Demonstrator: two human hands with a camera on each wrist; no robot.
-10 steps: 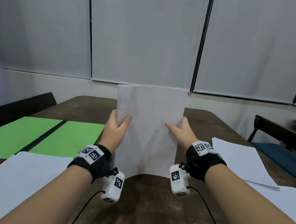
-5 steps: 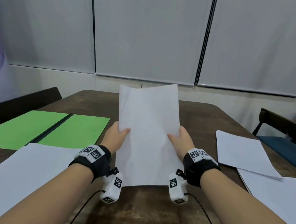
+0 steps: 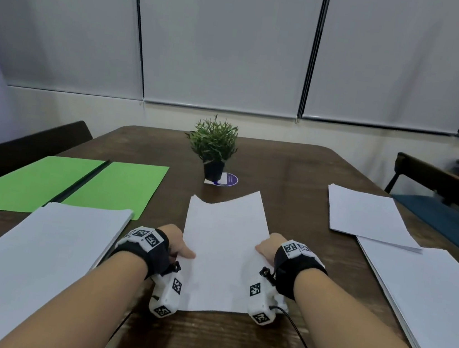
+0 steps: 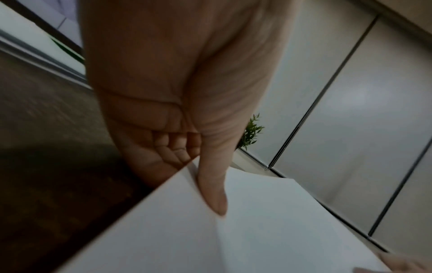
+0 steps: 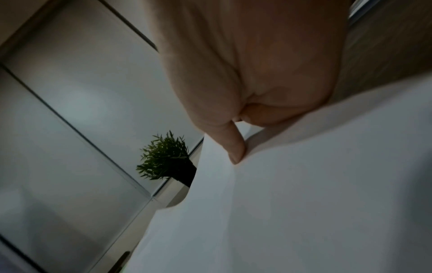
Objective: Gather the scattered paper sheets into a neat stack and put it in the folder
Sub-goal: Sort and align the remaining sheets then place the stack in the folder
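A small stack of white sheets (image 3: 222,249) lies low over the middle of the brown table (image 3: 294,182), its far edge curling up. My left hand (image 3: 176,244) pinches its left edge, thumb on top (image 4: 214,192) and fingers underneath. My right hand (image 3: 266,247) pinches the right edge the same way (image 5: 236,147). The open green folder (image 3: 75,182) lies flat at the left. More white sheets lie near left (image 3: 30,258), far right (image 3: 368,215) and near right (image 3: 432,311).
A small potted plant (image 3: 214,145) stands at the table's far middle on a round blue coaster (image 3: 229,179). A dark chair (image 3: 22,143) stands at the left, a bench with a blue seat (image 3: 445,214) at the right. Closed blinds cover the wall behind.
Both hands have lowered the stack from upright in front of me down flat toward the table. The plant, hidden behind the sheets before, now shows.
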